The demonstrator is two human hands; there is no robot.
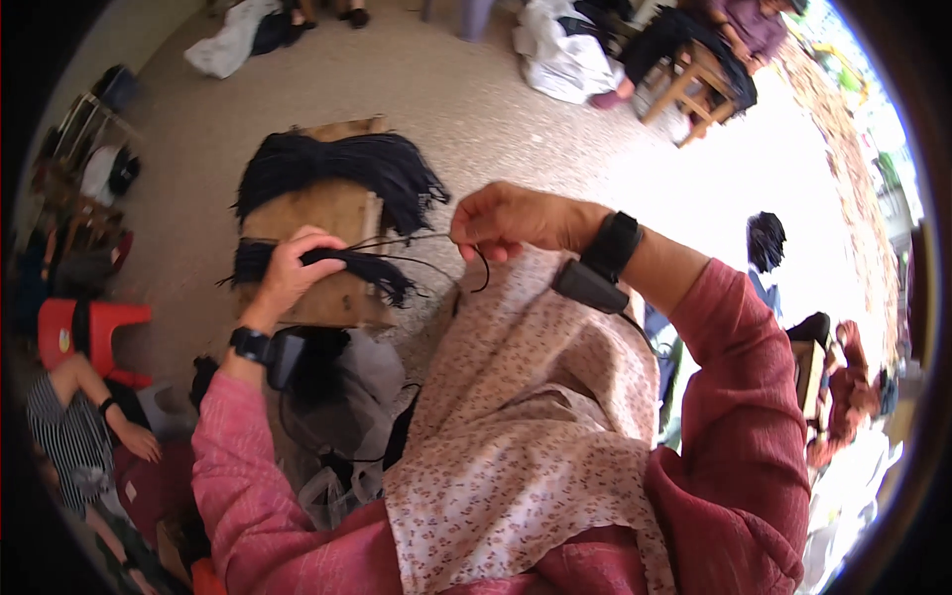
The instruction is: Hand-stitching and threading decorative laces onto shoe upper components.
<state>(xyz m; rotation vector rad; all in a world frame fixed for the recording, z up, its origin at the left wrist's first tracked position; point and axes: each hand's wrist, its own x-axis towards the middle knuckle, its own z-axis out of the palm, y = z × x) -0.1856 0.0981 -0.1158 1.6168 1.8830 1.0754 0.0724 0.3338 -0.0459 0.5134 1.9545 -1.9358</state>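
Your left fingers [317,238] are closed round the smaller black cord bundle [382,275] at the wooden worktop [307,213]; your right fingers [481,213], pinched, hold a strand [402,239] out. Larger bundle [322,164] behind, pale floor [188,144] around, red plastic stool [84,332] leftward, seated person [751,30] ahead right!

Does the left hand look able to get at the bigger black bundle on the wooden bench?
Likely yes: only bare wood of the bench shows between the left hand and the bigger bundle, though it would probably first have to release the smaller bundle.
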